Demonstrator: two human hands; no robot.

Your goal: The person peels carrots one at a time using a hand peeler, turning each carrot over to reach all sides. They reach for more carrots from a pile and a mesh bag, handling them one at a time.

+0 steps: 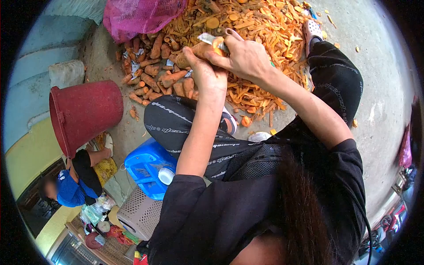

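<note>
My left hand (209, 76) is closed around a thick, dirt-browned carrot (199, 50), whose cut end shows bright orange. My right hand (248, 58) meets it from the right, its fingers wrapped round a tool with a flat metal blade, apparently a knife (206, 39). The blade lies against the carrot's cut end; the handle is mostly hidden in my fingers. Below and left of my hands lie several unpeeled carrots (170, 79) in a heap. A large pile of orange carrot peelings (276, 28) and round end slices spreads behind and right of them.
A purple mesh sack (139, 17) lies at the top. Left stand a red bucket (88, 112), a blue jerrycan (148, 165) and a grey perforated crate (139, 214). Another person (77, 185) in blue sits beyond the bucket. My bent knees flank the pile.
</note>
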